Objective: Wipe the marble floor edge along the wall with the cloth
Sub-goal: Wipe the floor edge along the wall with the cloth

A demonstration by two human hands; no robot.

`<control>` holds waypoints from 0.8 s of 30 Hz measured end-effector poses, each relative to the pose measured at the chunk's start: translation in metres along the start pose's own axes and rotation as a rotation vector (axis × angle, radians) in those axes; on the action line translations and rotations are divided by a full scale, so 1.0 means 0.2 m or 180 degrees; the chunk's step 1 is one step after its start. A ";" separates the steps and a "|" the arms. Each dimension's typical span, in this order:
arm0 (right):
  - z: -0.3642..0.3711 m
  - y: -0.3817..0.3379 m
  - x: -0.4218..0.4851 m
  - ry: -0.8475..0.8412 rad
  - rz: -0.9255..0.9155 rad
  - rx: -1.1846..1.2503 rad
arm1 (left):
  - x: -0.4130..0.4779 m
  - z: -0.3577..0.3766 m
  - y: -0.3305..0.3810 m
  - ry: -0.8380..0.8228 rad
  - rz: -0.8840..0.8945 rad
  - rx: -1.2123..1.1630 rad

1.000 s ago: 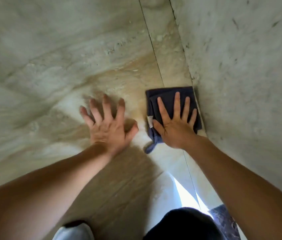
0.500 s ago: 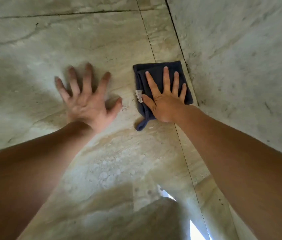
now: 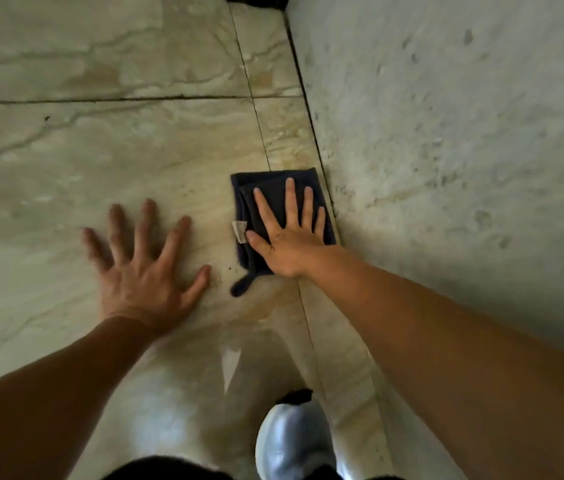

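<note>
A folded dark blue cloth (image 3: 249, 199) with a small white tag lies on the narrow marble floor strip (image 3: 273, 74) that runs along the wall (image 3: 447, 133). My right hand (image 3: 287, 233) presses flat on the cloth, fingers spread and pointing forward, and the cloth's right edge touches the base of the wall. My left hand (image 3: 142, 268) rests flat on the beige marble floor (image 3: 100, 150) to the left of the cloth, fingers apart, holding nothing. A short loop of the cloth sticks out below my right palm.
The rough grey-white wall fills the right side. Dark grout lines cross the floor ahead. A grey shoe (image 3: 291, 441) stands on the floor at the bottom centre. A dark opening (image 3: 256, 0) shows at the far end of the strip.
My right hand and the cloth have slid forward along the wall over new floor tiles. My left hand has moved forward with them. The shoe has come into view below.
</note>
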State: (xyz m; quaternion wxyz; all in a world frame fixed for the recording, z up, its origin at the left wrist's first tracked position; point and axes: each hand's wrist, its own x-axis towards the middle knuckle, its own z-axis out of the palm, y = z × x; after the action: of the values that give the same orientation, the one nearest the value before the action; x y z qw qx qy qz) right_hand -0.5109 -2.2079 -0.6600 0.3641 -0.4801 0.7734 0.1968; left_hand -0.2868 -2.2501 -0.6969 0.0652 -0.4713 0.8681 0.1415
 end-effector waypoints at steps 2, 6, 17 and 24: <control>-0.10 0.01 0.12 0.0105 -0.0163 -0.0212 | 0.00 0.02 -0.02 0.0022 0.0066 0.0010; -0.35 0.02 0.30 0.0076 -0.0382 -0.0578 | 0.02 0.03 -0.03 0.0024 0.0152 0.0017; -0.78 -0.01 0.73 0.0425 -0.0710 -0.0813 | 0.17 -0.14 -0.06 -0.0573 0.0264 0.0227; -0.83 -0.02 0.68 0.0226 -0.0788 -0.0706 | 0.65 -0.62 0.05 -0.1898 -0.0401 0.0342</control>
State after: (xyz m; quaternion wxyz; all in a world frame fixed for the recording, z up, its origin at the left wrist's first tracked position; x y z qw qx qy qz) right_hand -0.6070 -2.3992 -0.6535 0.3029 -0.6156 0.6943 0.2175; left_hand -0.3634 -2.3863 -0.6088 0.3505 -0.4578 0.7860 0.2232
